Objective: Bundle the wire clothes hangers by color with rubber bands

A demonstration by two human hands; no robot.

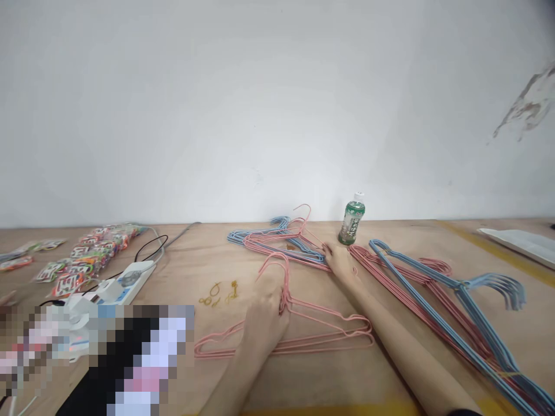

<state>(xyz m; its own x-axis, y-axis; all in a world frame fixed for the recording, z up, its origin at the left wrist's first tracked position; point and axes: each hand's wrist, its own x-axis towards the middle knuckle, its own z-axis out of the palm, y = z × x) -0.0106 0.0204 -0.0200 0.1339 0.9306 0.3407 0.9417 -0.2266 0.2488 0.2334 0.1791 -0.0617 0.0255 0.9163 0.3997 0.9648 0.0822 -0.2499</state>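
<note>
My left hand (265, 320) is closed around the neck of several pink clothes hangers (325, 309), just below their hooks, over the near middle of the table. Farther off, my right hand (337, 260) has its fingers closed on the right end of a pink hanger (264, 238). That hanger lies with others on top of blue hangers (236, 236) near the wall. The fingertips are partly hidden, so I cannot tell how many hangers they pinch. Yellow rubber bands (214, 293) lie to the left of my left hand.
At right, blue hangers (416, 306) overlap pink hangers (390, 283). A green-labelled bottle (351, 219) stands by the wall. On the left are small colourful packets (93, 248), a power strip (134, 277) with plugs and cables, and a blurred-out area. A white tray-like object (520, 245) lies far right.
</note>
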